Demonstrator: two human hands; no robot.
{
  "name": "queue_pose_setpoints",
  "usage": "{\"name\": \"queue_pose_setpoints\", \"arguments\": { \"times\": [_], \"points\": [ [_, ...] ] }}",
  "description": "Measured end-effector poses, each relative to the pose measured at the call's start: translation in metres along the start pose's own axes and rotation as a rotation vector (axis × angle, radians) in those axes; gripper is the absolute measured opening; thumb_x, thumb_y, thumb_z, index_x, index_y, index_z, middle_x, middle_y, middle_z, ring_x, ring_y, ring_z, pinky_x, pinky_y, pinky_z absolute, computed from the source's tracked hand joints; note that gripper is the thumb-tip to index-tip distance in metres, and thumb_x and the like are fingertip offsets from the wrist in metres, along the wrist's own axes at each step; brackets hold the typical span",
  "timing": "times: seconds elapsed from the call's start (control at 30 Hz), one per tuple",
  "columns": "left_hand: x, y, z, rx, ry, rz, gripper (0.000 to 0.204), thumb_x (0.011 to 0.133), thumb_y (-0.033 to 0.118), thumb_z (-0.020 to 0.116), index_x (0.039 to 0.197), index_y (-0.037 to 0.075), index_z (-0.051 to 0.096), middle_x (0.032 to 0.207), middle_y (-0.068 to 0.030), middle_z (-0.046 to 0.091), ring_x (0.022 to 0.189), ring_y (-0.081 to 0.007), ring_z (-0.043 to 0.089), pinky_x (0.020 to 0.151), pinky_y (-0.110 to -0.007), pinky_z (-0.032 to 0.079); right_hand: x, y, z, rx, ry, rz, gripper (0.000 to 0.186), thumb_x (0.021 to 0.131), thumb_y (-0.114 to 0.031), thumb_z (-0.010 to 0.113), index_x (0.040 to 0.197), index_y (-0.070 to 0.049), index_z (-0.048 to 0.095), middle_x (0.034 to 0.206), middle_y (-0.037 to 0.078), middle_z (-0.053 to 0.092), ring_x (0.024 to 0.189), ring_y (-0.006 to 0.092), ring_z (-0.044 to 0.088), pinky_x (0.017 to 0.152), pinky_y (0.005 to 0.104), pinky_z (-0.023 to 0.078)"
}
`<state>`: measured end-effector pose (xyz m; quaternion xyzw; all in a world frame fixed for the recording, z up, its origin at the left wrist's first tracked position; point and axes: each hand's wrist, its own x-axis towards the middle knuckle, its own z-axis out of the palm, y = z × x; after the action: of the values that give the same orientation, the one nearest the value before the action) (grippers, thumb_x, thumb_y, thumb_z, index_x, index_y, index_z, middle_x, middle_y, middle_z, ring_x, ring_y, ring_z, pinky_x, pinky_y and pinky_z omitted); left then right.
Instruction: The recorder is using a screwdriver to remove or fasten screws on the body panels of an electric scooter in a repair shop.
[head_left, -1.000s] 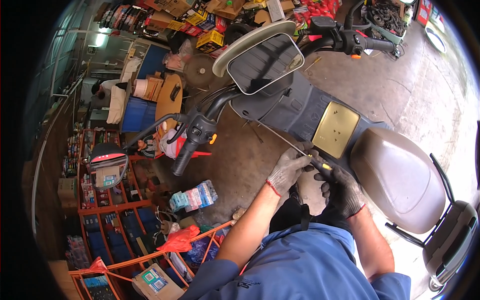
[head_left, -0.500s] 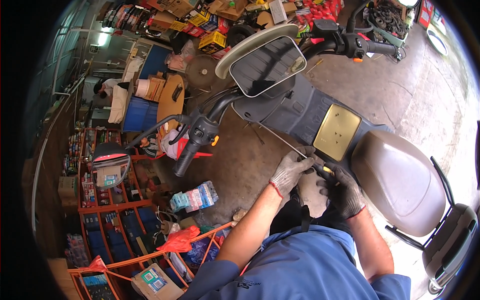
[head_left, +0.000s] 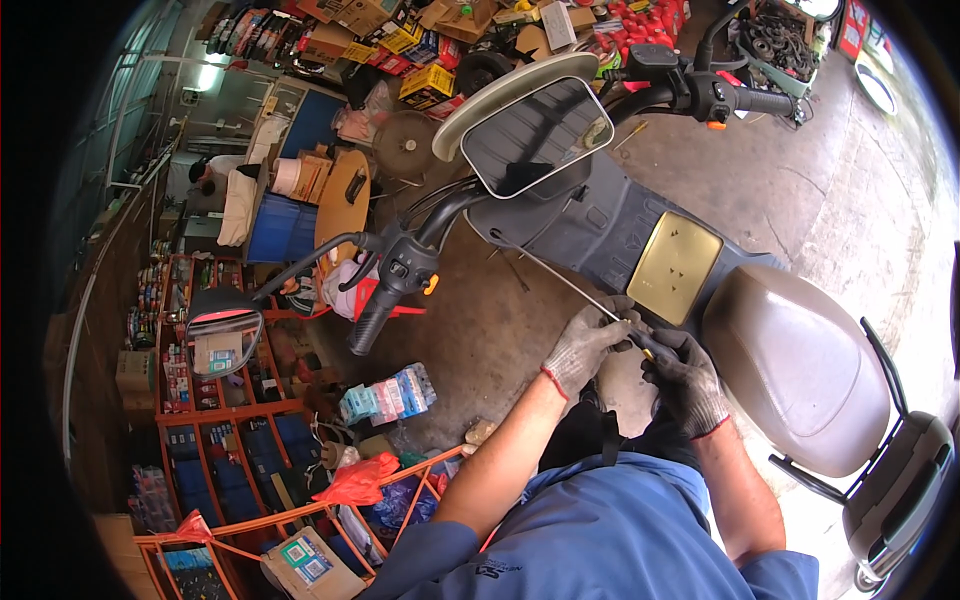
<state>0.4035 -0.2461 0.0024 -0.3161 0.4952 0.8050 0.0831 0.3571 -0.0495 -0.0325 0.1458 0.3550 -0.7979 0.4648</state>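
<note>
A long screwdriver (head_left: 562, 277) slants from my hands up to the scooter's front panel (head_left: 530, 215), its tip at the panel's lower edge. My left hand (head_left: 583, 352), in a grey knit glove, closes round the shaft just ahead of the handle. Behind it, my right hand (head_left: 693, 385), in a darker, soiled glove, wraps the black-and-yellow handle and hides much of it. On the scooter's floorboard lies a shallow gold tray (head_left: 650, 290) with several small dark screws in it.
The grey scooter seat (head_left: 800, 365) is beside my right arm. Handlebars with a mirror (head_left: 540, 135) stand ahead. Orange racks (head_left: 290, 515) of parts and a plastic-wrapped pack (head_left: 400, 393) are on the left. Boxes (head_left: 425, 85) pile up at the back; a person (head_left: 205, 180) is far left.
My right hand has turned a little on the screwdriver's handle, and less of the yellow shows. My left hand stays on the shaft, nearly in place.
</note>
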Motion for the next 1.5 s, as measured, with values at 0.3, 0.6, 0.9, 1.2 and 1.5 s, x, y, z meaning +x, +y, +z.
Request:
{"name": "queue_pose_setpoints", "arguments": {
  "times": [0.3,0.6,0.9,1.2,1.5],
  "points": [
    [-0.003,-0.010,0.001,0.021,0.068,-0.014,0.032,0.098,0.013,0.061,0.128,0.001,0.058,0.113,-0.0086,0.066,0.103,-0.0164,0.063,0.091,-0.031,0.050,-0.008,-0.003,-0.014,-0.350,-0.030,-0.041,0.046,0.086,0.003,0.066,0.130,0.002,0.054,0.116,0.013,0.064,0.098,0.0215,0.067,0.089,0.0336,0.054],
    [-0.016,-0.036,-0.002,1.147,0.108,0.280,0.034,0.099,0.021,0.058,0.125,-0.001,0.065,0.125,-0.0161,0.066,0.112,-0.0282,0.063,0.096,-0.039,0.049,0.028,0.065,0.012,-0.609,-0.019,-0.050,0.023,0.093,-0.015,0.069,0.107,0.001,0.060,0.084,0.011,0.068,0.068,0.0197,0.067,0.059,0.0336,0.054],
    [0.000,0.010,-0.223,0.295,0.625,0.206,0.040,0.106,0.028,0.054,0.136,0.002,0.059,0.125,-0.0066,0.066,0.114,-0.0135,0.059,0.097,-0.030,0.048,0.111,0.095,0.096,0.339,-0.024,-0.003,0.042,0.106,-0.025,0.047,0.137,0.005,0.051,0.124,0.018,0.062,0.108,0.0285,0.065,0.092,0.0461,0.057],
    [0.130,0.095,-0.390,0.306,0.550,0.129,0.043,0.106,0.029,0.055,0.139,0.001,0.056,0.130,-0.0084,0.063,0.119,-0.0159,0.057,0.102,-0.032,0.045,0.176,0.090,0.169,0.531,0.055,-0.147,0.049,0.109,-0.023,0.038,0.151,0.002,0.038,0.155,0.018,0.044,0.140,0.0328,0.048,0.104,0.0507,0.053],
    [0.156,0.100,-0.405,0.360,0.498,0.104,0.047,0.105,0.030,0.055,0.142,0.000,0.053,0.136,-0.0102,0.059,0.124,-0.0183,0.054,0.106,-0.033,0.042,0.200,0.089,0.204,0.582,0.106,-0.202,0.043,0.108,-0.021,0.041,0.142,0.004,0.049,0.133,0.017,0.062,0.118,0.0313,0.064,0.091,0.0498,0.060]
  ]
}}
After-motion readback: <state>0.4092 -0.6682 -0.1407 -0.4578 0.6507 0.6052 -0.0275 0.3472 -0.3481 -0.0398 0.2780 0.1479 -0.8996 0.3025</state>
